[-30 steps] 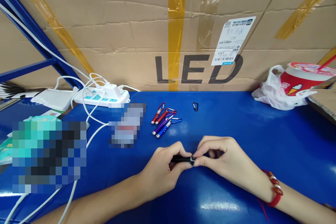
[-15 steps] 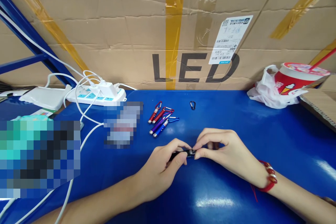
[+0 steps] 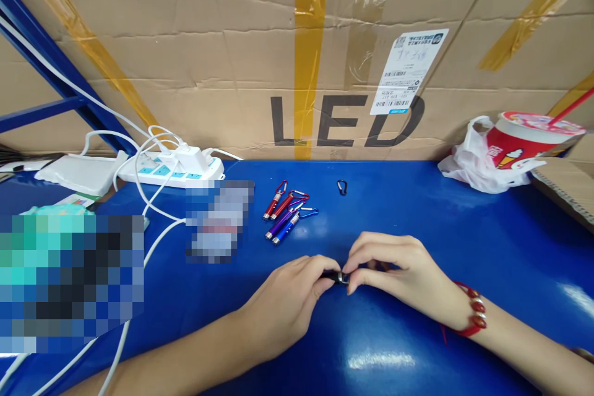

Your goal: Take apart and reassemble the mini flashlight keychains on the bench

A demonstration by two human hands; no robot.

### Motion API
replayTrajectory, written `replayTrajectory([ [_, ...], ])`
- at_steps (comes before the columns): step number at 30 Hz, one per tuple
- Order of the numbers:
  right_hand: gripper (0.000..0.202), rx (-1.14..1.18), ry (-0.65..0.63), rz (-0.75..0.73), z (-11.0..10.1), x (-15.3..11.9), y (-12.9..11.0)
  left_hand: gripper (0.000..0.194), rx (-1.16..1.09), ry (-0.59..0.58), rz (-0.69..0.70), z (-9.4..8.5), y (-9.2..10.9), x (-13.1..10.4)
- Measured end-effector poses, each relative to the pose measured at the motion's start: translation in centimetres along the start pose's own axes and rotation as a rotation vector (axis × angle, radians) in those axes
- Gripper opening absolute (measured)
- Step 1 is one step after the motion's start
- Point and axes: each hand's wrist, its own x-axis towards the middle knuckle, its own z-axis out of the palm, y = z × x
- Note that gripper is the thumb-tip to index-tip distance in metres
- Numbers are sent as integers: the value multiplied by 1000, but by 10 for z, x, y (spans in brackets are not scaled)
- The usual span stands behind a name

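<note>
Between left hand (image 3: 290,297) and right hand (image 3: 406,269): slim black cylinder (image 3: 336,277), silvery end
Left pinch: black body
Right pinch: silvery end

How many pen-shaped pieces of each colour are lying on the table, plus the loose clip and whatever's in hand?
Red pens: 2
Purple pen: 1
Blue pen: 1
Dark loose clip: 1
Black piece at the fingertips of the left hand and right hand, partly hidden: 1
Total: 6
</note>
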Motion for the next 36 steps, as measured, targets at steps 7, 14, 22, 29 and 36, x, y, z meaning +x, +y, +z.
replayTrajectory([
  [7, 12, -45, -12, -102, -2, -1, 0, 23, 65, -23, 35, 1, -1, -1],
  [14, 17, -20, -4, -29, -4, 1, 0, 27, -14, -17, 50, 1, -4, 2],
  [22, 23, 122, 65, 274, 8, 2, -3, 16, -198, 20, -43, 2, -4, 3],
  [29, 30, 407, 22, 709, 15, 3, -14, 10, -202, 164, 21, 4, -3, 2],
  [36, 31, 423, -4, 690, 15, 3, -14, 19, -188, 163, -45, 2, 2, 3],
])
